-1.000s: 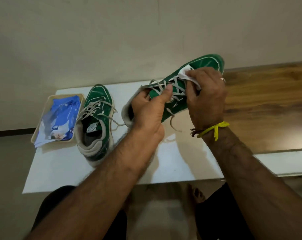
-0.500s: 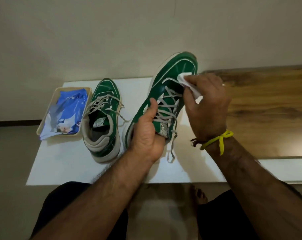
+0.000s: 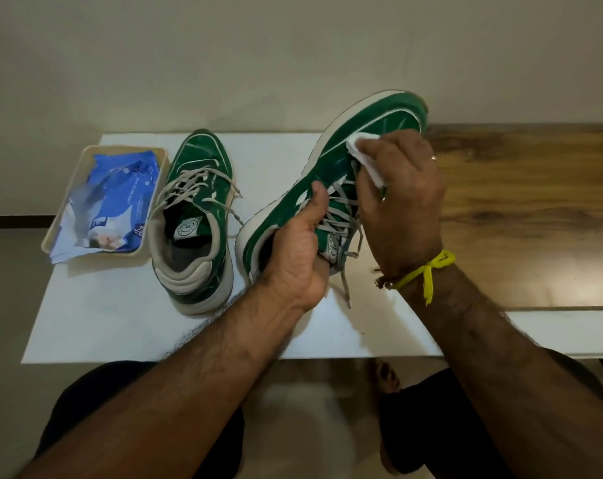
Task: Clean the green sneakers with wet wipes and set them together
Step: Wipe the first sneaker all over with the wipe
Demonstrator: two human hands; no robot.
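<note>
Head view: tray (image 3: 55,227) holds blue wipes pack (image 3: 110,198) — left hand (image 3: 298,250) grips sneaker (image 3: 369,133), right hand (image 3: 402,198) pinches wipe (image 3: 365,157).

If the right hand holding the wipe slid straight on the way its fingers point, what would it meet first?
Probably the left hand's thumb, which lies across the held sneaker just beyond the right hand and its wipe; depth is unclear.

A beige tray (image 3: 62,216) sits on the white board (image 3: 120,323) beside a wooden tabletop (image 3: 535,202).

Left hand (image 3: 298,252) grips sneaker (image 3: 331,160); right hand (image 3: 402,198) presses wipe (image 3: 364,157).
</note>
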